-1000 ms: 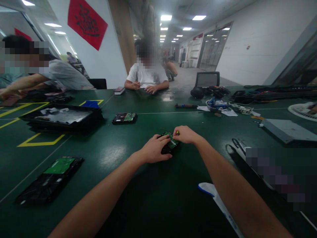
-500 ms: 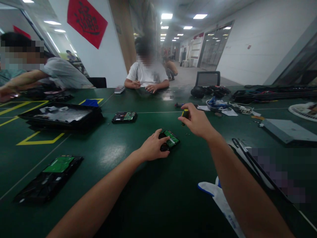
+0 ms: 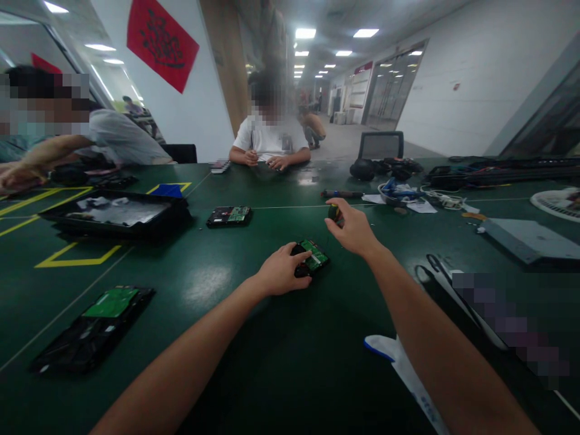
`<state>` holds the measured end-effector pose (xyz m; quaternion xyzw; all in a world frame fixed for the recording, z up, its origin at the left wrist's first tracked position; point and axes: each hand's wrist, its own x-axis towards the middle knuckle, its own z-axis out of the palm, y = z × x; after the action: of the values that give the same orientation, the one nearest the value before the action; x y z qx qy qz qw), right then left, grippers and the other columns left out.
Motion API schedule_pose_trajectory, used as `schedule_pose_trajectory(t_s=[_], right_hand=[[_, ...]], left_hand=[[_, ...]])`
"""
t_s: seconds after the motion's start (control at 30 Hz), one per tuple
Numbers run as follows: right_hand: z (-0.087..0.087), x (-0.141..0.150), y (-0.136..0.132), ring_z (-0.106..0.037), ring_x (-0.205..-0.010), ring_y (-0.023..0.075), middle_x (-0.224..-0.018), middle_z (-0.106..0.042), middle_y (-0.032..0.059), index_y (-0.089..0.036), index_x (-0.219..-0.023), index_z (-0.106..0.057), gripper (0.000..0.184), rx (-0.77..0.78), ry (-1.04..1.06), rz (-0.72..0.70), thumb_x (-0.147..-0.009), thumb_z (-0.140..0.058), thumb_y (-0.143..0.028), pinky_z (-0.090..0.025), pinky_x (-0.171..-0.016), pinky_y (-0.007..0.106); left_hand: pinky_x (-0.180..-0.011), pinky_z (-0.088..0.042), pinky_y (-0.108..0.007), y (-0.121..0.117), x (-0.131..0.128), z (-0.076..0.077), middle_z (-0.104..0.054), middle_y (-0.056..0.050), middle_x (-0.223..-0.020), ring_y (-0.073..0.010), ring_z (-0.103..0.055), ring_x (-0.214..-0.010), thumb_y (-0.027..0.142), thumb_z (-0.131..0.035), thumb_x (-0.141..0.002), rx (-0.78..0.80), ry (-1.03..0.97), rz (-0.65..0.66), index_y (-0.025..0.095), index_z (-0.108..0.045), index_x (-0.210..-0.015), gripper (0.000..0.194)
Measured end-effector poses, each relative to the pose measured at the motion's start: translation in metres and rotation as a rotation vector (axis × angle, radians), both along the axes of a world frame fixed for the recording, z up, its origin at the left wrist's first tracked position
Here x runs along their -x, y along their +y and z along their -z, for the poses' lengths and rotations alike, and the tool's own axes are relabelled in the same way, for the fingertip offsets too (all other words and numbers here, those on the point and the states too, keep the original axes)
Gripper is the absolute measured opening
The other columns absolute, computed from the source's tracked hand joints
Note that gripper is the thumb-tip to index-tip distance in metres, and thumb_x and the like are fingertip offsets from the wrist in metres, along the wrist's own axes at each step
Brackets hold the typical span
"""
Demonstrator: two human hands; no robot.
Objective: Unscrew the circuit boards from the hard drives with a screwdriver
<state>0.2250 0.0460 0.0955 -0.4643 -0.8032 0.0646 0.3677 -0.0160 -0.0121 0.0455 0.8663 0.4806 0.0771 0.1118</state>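
Note:
My left hand point(image 3: 281, 272) rests on a small black hard drive with a green circuit board point(image 3: 313, 256) on the green table point(image 3: 235, 338), fingers curled over its near end. My right hand point(image 3: 351, 228) hovers just beyond and right of the drive, fingers closed round a small screwdriver with a dark and yellow handle point(image 3: 334, 212), held clear of the board.
Another drive point(image 3: 229, 215) lies further back, and an opened one point(image 3: 93, 326) near left. A black tray point(image 3: 113, 212) sits at the left. A white glove point(image 3: 403, 368) lies near my right arm. Tools and cables point(image 3: 399, 188) clutter the far right. Two people sit across and at left.
My right hand lifted off the drive with the screwdriver, rose toward the far side, then came back down a little nearer the drive. My left hand stayed on the drive.

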Motion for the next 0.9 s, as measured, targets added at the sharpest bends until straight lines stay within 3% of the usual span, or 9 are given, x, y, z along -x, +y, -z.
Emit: schedule_pose_trajectory(t_s=[0.63,0.9], right_hand=[[-0.006,0.015,-0.013,-0.066,-0.085,0.0212,-0.103,-0.068,0.0059,-0.025,-0.131,-0.055,0.038,0.043,0.063,-0.112,-0.093,-0.059,-0.031,-0.052,-0.086,0.035],[-0.008,0.019,-0.016,-0.066,-0.090,0.0228,-0.117,-0.070,0.0083,-0.025,-0.134,-0.054,0.041,0.042,0.005,-0.112,-0.093,-0.061,-0.030,-0.052,-0.085,0.035]], left_hand=[[-0.117,-0.043,-0.050,-0.002,-0.002,0.000,-0.039,-0.015,-0.164,-0.0410,-0.044,-0.147,0.062,-0.067,-0.086,-0.021,0.008,-0.006,0.029,-0.052,-0.155,0.078],[-0.118,-0.042,-0.049,-0.002,-0.002,0.000,-0.039,-0.013,-0.164,-0.0401,-0.044,-0.148,0.060,-0.070,-0.084,-0.015,0.009,-0.023,0.030,-0.053,-0.153,0.077]])
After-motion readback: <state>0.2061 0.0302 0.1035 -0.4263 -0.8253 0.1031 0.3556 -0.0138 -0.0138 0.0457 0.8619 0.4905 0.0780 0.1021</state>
